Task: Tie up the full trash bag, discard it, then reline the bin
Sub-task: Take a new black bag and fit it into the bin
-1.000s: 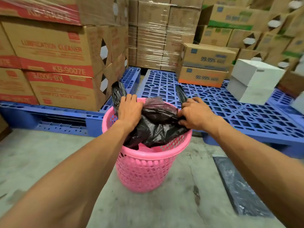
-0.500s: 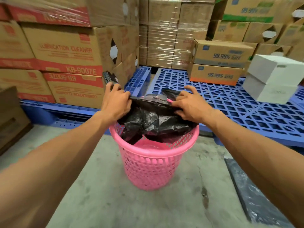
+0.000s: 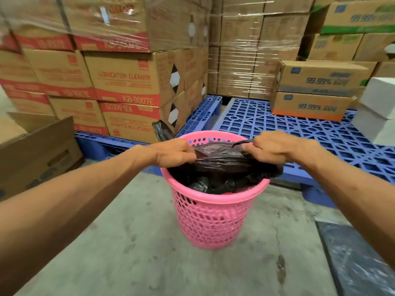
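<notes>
A pink perforated plastic bin [image 3: 211, 221] stands on the concrete floor in the middle of the head view. A black trash bag [image 3: 220, 165] fills it and bulges over the rim. My left hand [image 3: 173, 153] is shut on the bag's left handle, whose free end sticks up behind my knuckles. My right hand [image 3: 271, 149] is shut on the right handle. Between the two hands the bag's top is drawn into a tight horizontal band above the bin's mouth.
Blue plastic pallets [image 3: 277, 124] lie just behind the bin, loaded with stacked cardboard boxes [image 3: 128, 82]. A white box [image 3: 378, 112] sits at the right edge. A brown carton [image 3: 36, 150] stands at the left. A dark flat sheet [image 3: 354, 259] lies on the floor at lower right.
My hands have pulled the bag's handles outward and level, stretching the top tight. The camera has moved closer and a little left, bringing the brown carton further into view.
</notes>
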A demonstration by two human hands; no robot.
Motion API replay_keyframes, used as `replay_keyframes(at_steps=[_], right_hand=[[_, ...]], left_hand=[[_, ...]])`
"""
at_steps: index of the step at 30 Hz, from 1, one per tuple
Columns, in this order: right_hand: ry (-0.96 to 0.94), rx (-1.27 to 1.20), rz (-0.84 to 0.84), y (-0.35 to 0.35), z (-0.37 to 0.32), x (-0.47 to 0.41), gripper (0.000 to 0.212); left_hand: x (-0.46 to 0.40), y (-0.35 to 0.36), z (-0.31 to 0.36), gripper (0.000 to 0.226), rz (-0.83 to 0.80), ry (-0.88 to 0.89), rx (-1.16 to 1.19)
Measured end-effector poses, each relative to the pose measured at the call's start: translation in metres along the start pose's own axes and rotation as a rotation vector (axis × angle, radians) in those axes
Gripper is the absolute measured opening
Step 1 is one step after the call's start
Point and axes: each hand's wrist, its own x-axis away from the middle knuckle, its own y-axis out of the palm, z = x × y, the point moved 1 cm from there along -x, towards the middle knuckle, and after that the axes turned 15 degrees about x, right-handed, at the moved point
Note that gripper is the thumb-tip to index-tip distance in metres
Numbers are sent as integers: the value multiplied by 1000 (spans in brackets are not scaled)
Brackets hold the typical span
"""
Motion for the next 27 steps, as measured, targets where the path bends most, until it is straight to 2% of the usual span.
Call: replay_keyframes(at_steps=[2, 4, 6, 8, 10, 13, 16, 18, 20, 22, 24, 25, 27], right_hand=[[51, 40, -93, -3, 3, 1, 49], [90, 58, -222, 1, 10, 0, 49], [140, -60, -386, 8, 13, 2, 82], [205, -188, -528, 18, 11, 6, 114], [221, -207, -586, 24, 10, 11, 127], [191, -202, -580, 26, 9, 18, 128], [174, -101, -595, 15, 9, 20, 121], [152, 11, -605, -2, 8, 20, 96], [136, 182, -485, -27, 4, 20, 56], [117, 334, -180, -55, -4, 16, 28], [-13, 235, 122, -67, -16, -1, 13], [-97, 80, 156, -66, -23, -9, 17], [-184, -208, 8, -49, -34, -25, 37]], left_hand=[[-3, 5, 5, 55, 20, -171, 131], [-8, 7, 7, 51, 65, -199, -38], [-11, 8, 4, 51, 23, -199, -278], [-13, 9, -1, 82, -76, -293, -354], [-13, 9, 1, 102, -162, -389, -364], [-13, 2, 5, 116, -203, -471, -391], [-11, -11, 7, 126, -247, -541, -341], [-7, -18, 12, 138, -260, -571, -299], [-4, -24, 17, 146, -251, -594, -234], [-1, -27, 19, 152, -242, -611, -204], [1, -28, 20, 154, -234, -611, -240], [2, -27, 19, 152, -231, -609, -264], [5, -23, 15, 151, -227, -612, -310]])
